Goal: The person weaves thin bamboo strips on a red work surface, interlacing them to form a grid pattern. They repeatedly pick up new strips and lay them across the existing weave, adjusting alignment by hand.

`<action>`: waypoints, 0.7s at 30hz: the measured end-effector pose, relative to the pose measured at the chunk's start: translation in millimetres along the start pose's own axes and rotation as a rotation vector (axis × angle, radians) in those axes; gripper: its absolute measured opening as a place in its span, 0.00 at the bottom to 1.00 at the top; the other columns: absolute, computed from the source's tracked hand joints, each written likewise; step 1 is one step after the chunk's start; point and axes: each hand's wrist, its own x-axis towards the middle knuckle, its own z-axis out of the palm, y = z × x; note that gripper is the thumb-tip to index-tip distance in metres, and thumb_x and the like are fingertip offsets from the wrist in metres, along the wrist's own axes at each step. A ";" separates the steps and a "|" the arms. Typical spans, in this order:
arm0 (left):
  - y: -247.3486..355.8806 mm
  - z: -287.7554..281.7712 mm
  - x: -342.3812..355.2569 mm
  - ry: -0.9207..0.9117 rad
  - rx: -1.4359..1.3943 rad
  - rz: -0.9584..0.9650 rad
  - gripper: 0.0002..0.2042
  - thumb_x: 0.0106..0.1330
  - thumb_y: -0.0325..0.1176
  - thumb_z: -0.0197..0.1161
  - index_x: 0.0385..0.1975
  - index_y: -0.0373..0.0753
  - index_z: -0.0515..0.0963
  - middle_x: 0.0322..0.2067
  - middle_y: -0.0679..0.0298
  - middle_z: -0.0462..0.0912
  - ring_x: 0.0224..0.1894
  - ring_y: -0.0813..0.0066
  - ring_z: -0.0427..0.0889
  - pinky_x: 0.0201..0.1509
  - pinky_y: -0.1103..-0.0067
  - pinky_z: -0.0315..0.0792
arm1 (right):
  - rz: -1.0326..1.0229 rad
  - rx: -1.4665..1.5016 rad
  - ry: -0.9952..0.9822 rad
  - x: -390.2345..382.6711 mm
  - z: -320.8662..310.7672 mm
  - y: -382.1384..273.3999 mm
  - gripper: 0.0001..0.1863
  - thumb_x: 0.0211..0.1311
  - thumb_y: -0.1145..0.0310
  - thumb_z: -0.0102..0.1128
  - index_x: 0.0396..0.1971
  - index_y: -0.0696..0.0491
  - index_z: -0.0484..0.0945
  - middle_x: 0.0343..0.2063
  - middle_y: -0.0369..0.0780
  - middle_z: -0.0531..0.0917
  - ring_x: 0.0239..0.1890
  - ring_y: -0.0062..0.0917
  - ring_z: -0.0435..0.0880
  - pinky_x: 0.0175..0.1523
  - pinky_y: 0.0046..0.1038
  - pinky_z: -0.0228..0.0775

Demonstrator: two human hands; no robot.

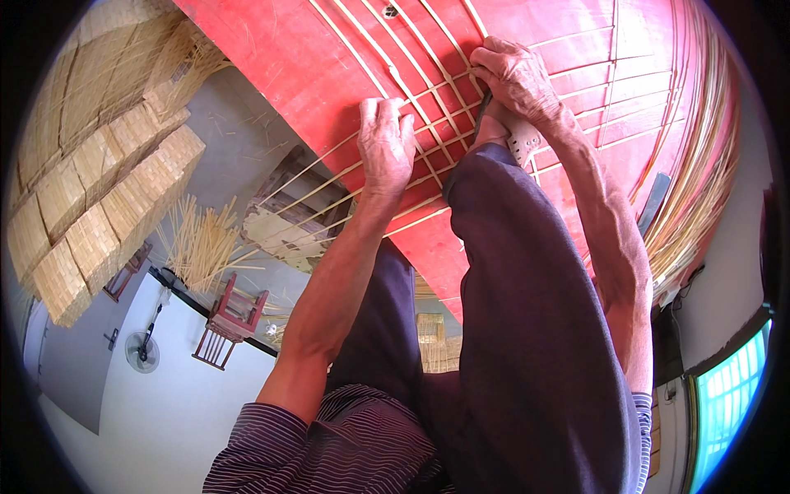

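Note:
Pale bamboo strips point(434, 92) cross one another in an open grid on a red board point(313, 74). At the grid's left side, my left hand point(385, 144) has its fingers curled closed around a crosswise strip; the fingertips are partly hidden. My right hand point(517, 78) is farther up and to the right, its fingers pinched on a strip near the top of the weave. Just below that hand, my foot in a beige shoe with holes point(520, 136) presses on the board over part of the grid.
Long loose strips point(699, 165) lie along the board's right edge. Stacked bundles of woven bamboo pieces point(99, 214) stand at the left. Cut strips point(202, 243), a low wooden stool point(300, 210), a small red chair point(234, 317) and a fan point(142, 350) are beyond my left arm.

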 end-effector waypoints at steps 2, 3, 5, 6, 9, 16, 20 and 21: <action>-1.5 -2.0 0.1 -0.003 0.002 -0.001 0.13 0.59 0.23 0.65 0.44 0.35 0.76 0.35 0.54 0.73 0.37 0.59 0.76 0.43 0.66 0.72 | -0.014 0.002 -0.009 2.6 -0.1 -0.2 0.07 0.56 0.65 0.65 0.30 0.51 0.77 0.31 0.39 0.80 0.36 0.39 0.83 0.40 0.40 0.76; -1.5 -3.1 -0.4 -0.004 0.002 0.000 0.13 0.59 0.23 0.65 0.44 0.35 0.76 0.35 0.54 0.73 0.37 0.59 0.77 0.43 0.66 0.73 | -0.013 0.003 -0.014 3.0 0.7 -1.1 0.07 0.56 0.65 0.65 0.30 0.51 0.77 0.30 0.39 0.80 0.36 0.39 0.83 0.39 0.39 0.76; 1.4 -3.2 0.6 -0.023 -0.003 -0.006 0.14 0.60 0.24 0.64 0.46 0.35 0.74 0.38 0.52 0.72 0.37 0.55 0.78 0.42 0.65 0.74 | -0.009 -0.016 -0.018 3.4 -2.9 -1.7 0.08 0.55 0.65 0.65 0.30 0.51 0.77 0.30 0.39 0.80 0.36 0.39 0.83 0.39 0.39 0.76; 3.0 -3.3 1.4 -0.032 -0.008 -0.008 0.15 0.60 0.24 0.64 0.47 0.34 0.73 0.39 0.51 0.72 0.38 0.52 0.78 0.42 0.64 0.75 | -0.050 -0.021 0.007 2.7 -7.1 -1.7 0.08 0.57 0.66 0.65 0.32 0.52 0.78 0.32 0.39 0.81 0.37 0.38 0.83 0.40 0.39 0.77; -2.8 -9.7 2.4 -0.024 -0.038 -0.047 0.17 0.61 0.24 0.63 0.49 0.35 0.72 0.39 0.50 0.72 0.38 0.51 0.78 0.43 0.62 0.75 | 0.285 0.298 0.156 -6.6 -29.5 -26.4 0.07 0.61 0.66 0.63 0.34 0.53 0.79 0.33 0.41 0.82 0.34 0.37 0.83 0.39 0.39 0.75; -13.1 -9.8 5.3 -0.049 -0.087 0.088 0.16 0.59 0.21 0.56 0.48 0.35 0.70 0.34 0.52 0.71 0.39 0.52 0.74 0.44 0.62 0.73 | 0.847 0.254 0.246 -213.3 9.7 -47.4 0.07 0.62 0.71 0.57 0.33 0.60 0.78 0.18 0.50 0.77 0.24 0.35 0.80 0.33 0.39 0.71; -21.1 -11.7 2.1 -0.052 -0.073 0.099 0.14 0.61 0.22 0.55 0.48 0.35 0.71 0.36 0.49 0.71 0.39 0.50 0.75 0.45 0.61 0.72 | 0.963 0.330 0.143 -236.8 38.9 -67.2 0.06 0.62 0.71 0.58 0.33 0.59 0.78 0.19 0.49 0.77 0.25 0.35 0.80 0.33 0.39 0.71; -22.8 -11.4 3.1 -0.064 -0.097 0.090 0.14 0.61 0.22 0.55 0.48 0.35 0.71 0.36 0.49 0.71 0.39 0.50 0.75 0.45 0.61 0.73 | 0.995 0.326 0.110 -236.6 39.1 -64.3 0.06 0.62 0.71 0.58 0.32 0.59 0.77 0.20 0.49 0.78 0.25 0.35 0.80 0.34 0.39 0.71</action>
